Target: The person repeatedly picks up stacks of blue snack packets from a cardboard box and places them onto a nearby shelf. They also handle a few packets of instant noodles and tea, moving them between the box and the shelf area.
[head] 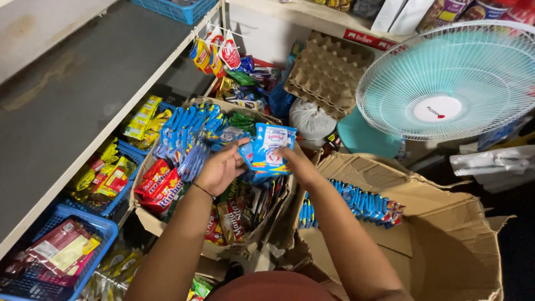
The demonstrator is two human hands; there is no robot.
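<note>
While the blue sachet strip hung above the packed carton, I held it between both hands: left hand gripping its left edge, right hand pinching its right side. A teal fan stood further right.

Sachets between both hands above the packet-filled carton, fan right, shelf left.

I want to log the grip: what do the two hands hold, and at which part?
Both hands hold blue and white sachets: the left hand at their left edge, the right hand at their right edge.
</note>
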